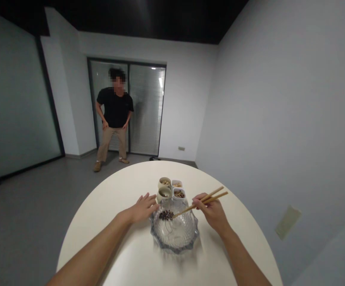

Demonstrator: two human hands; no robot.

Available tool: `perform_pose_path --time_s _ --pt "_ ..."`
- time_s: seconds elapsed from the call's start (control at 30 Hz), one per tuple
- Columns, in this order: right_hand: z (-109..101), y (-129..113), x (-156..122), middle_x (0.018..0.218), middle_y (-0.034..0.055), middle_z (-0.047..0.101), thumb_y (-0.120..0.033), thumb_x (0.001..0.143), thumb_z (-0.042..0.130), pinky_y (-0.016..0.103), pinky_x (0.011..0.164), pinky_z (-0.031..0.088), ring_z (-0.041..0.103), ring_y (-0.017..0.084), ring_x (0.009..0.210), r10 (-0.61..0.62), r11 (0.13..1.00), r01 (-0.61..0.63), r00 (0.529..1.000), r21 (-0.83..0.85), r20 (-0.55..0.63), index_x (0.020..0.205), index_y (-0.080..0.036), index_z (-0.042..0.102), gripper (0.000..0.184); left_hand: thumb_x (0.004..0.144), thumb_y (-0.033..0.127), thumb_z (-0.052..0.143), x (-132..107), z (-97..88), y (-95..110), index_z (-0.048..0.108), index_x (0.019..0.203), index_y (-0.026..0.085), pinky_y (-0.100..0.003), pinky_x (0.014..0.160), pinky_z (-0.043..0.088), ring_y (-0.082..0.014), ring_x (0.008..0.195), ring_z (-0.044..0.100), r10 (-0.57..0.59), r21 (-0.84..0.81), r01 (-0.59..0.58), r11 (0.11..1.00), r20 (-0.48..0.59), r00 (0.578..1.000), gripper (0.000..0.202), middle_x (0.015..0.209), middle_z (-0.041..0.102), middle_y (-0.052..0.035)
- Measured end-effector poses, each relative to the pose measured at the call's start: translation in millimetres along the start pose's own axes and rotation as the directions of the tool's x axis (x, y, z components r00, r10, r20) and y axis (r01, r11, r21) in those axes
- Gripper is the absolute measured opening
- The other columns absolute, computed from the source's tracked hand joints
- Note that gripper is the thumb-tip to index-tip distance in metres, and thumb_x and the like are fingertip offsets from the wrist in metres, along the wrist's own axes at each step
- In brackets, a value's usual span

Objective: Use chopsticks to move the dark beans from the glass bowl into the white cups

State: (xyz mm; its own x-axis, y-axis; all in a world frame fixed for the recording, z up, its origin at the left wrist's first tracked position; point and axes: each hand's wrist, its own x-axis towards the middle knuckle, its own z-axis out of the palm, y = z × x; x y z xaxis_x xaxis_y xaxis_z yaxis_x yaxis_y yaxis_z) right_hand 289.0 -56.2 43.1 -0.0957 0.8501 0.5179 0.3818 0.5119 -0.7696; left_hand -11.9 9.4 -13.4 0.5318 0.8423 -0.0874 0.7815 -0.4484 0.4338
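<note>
We've got a decent lane on the near side of the glass bowl (175,240), with open tabletop (133,262) between our forearms, though going inside from there means clearing its scalloped rim. Past the bowl's far edge it's pretty jammed, with four small dishes (164,191) huddled close behind it. Our left hand (142,208) crowds its left rim, and on its right our right hand (214,214) and the chopsticks (185,210) slanting over the edge block that way in.

Both forearms (93,246) are showing bare, tapering smoothly. The left hand (142,209) and right hand (212,212) are looking bare too, though details are blurring.
</note>
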Motion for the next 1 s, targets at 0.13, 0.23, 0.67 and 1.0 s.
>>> perform_pose_path --time_s 0.13,0.23,0.67,1.0 --pt "-1.7 -0.5 -0.8 0.073 0.0041 0.067 -0.044 0.086 0.06 0.022 0.062 0.049 0.062 0.014 0.068 0.012 0.998 -0.007 0.997 -0.062 0.081 0.081 -0.016 0.069 0.03 0.099 0.063 0.017 -0.1 0.1 -1.3 0.042 0.141 0.03 -0.056 0.113 0.003 -0.0321 0.144 0.003 0.013 0.003 -0.013 1.0 0.0 1.0 0.059 0.156 0.016 -0.0007" --pt "3.7 2.2 -1.7 0.078 0.0046 0.068 -0.043 0.084 0.063 0.023 0.063 0.05 0.063 0.015 0.071 -0.003 0.999 0.008 0.995 -0.049 0.097 0.084 -0.017 0.07 0.027 0.098 0.063 0.016 -0.4 -0.1 0.7 0.043 0.141 0.03 -0.056 0.114 0.002 -0.0328 0.144 0.003 0.013 -0.003 -0.013 1.0 -0.001 1.0 0.06 0.156 0.016 -0.0009" --pt "11.5 1.0 -3.4 0.077 0.0057 0.069 -0.042 0.082 0.067 0.026 0.065 0.054 0.065 0.016 0.071 -0.047 0.999 0.047 0.998 0.003 0.05 0.082 -0.017 0.071 0.025 0.098 0.064 0.014 0.3 -1.6 5.8 0.039 0.144 0.031 -0.056 0.113 0.003 -0.0326 0.144 0.003 0.012 0.004 -0.012 1.0 0.001 1.0 0.062 0.156 0.016 -0.0012" --pt "17.2 -7.6 -4.1 0.081 0.0065 0.07 -0.042 0.084 0.065 0.027 0.069 0.055 0.065 0.017 0.074 -0.089 0.996 0.089 0.994 0.012 0.058 0.083 -0.017 0.072 0.026 0.099 0.062 0.016 -0.3 -3.7 10.7 0.038 0.145 0.031 -0.056 0.114 0.003 -0.0325 0.144 0.003 -0.002 -0.004 0.002 1.0 0.008 1.0 0.059 0.156 0.016 -0.0007"
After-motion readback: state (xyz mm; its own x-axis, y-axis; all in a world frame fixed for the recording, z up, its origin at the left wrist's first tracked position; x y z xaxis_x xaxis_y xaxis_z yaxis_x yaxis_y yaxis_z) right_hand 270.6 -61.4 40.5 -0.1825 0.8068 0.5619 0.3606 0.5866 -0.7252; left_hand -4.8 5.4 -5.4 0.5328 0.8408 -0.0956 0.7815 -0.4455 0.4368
